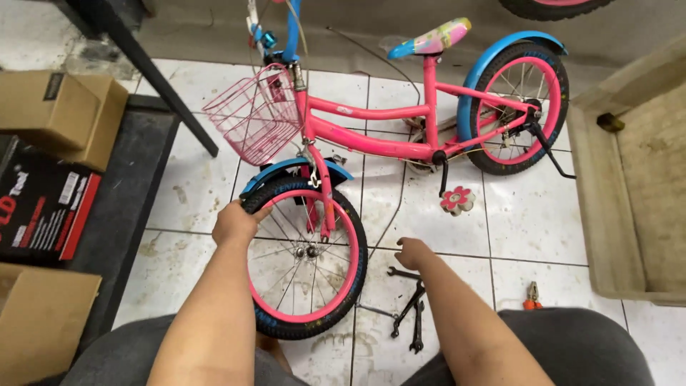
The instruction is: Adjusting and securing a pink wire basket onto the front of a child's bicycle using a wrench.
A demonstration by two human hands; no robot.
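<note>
— What's over on the left?

— Three cardboard boxes point(61, 107), one of them black and red. Then the left hand point(236, 223), fingers clamped on the front tyre point(355, 264) near the blue mudguard point(286, 168).

— One bicycle?

— One pink bicycle point(379, 139) standing on the tiled floor point(536, 221), with one pink basket point(257, 114) and two wheels. The front wheel sits between the person's knees.

— And the right hand point(413, 252)?

— Loosely curled beside that tyre, holding nothing. Just below it lie about three dark wrenches point(409, 309). Farther right, one orange-handled tool point(531, 297).
</note>
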